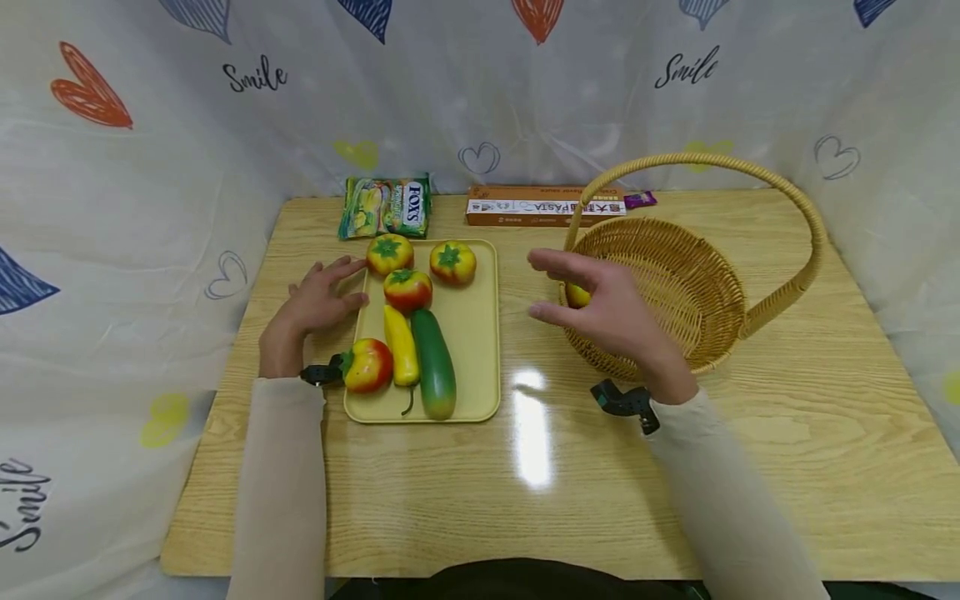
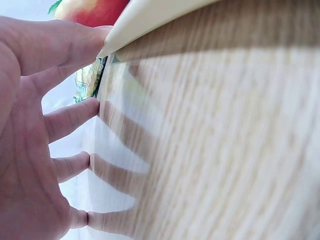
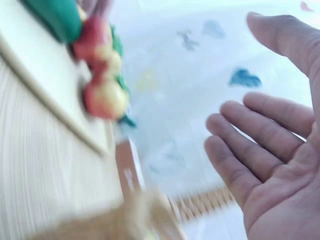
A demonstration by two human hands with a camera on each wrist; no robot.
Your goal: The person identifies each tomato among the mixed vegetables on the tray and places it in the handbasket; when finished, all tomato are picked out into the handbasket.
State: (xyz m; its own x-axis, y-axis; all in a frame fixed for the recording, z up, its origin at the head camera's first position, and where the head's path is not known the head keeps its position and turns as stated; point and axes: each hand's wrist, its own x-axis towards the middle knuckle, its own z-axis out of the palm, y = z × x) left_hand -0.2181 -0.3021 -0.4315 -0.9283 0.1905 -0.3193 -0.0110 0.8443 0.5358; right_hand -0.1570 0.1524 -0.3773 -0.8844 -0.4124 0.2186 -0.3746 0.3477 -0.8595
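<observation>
Sleeves (image 1: 285,492) of pale beige reach from the near edge of a wood-grain table (image 1: 420,508), a small black device strapped at each wrist. From where I stand behind the person, a pale yellow tray (image 1: 478,358) lies left of centre. At its near left corner sits a red-and-yellow fruit with a green leafy top (image 1: 369,365), just beside the left wrist. Next to it, a yellow pepper (image 1: 402,346) and a long green vegetable (image 1: 435,367) lie side by side, pointing away from the person. The left hand (image 1: 318,298) is open, fingers spread, its thumb at the tray's left rim. The right hand (image 1: 603,300) is open too, thumb apart from the straight fingers, over the left side of a round wicker basket (image 1: 693,287) with a tall arched handle. A yellow item (image 1: 576,296) in the basket is partly hidden by that hand. Three more red-and-yellow fruits (image 1: 452,262) fill the tray's far end; I cannot tell whether the left index finger touches the nearest of them. Beyond stand a green FOX'S packet (image 1: 385,208), a long brown box marked PASTA (image 1: 525,208) and a small purple packet (image 1: 640,200). White cloth (image 1: 420,117) printed with hearts and "Smile" hangs behind.
</observation>
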